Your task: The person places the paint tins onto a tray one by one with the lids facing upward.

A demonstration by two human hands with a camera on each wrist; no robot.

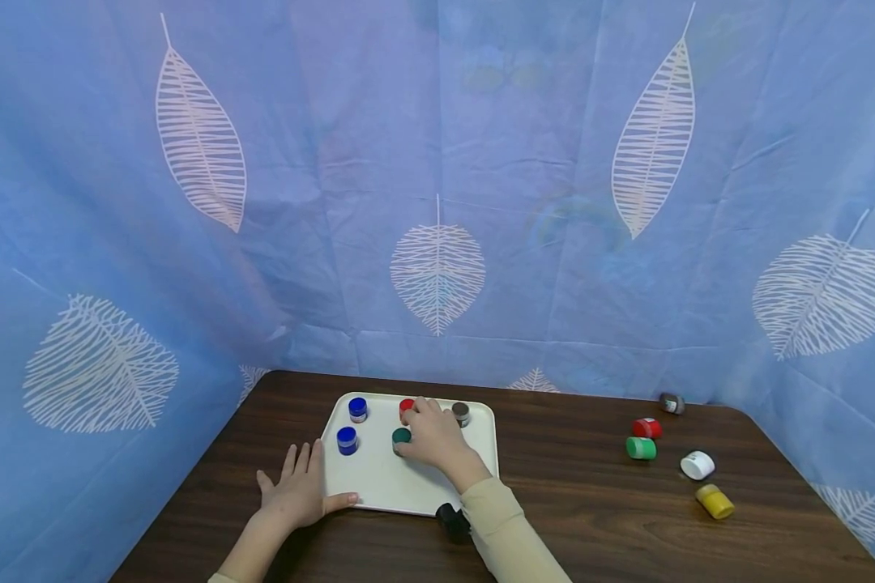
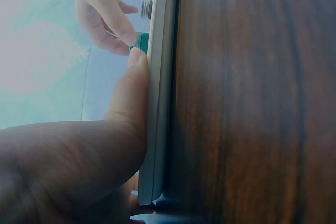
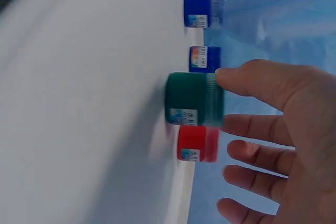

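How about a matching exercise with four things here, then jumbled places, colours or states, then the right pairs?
1. dark green jar
2. yellow jar
3. left hand
4. tray

A. at the tray's near left corner
B. touched by the right hand
C. white and rectangular
D. on the table, right of the tray

Pairs: 1-B, 2-D, 3-A, 4-C

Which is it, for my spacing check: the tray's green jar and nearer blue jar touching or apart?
Apart: the head view shows bare tray between green jar and nearer blue jar.
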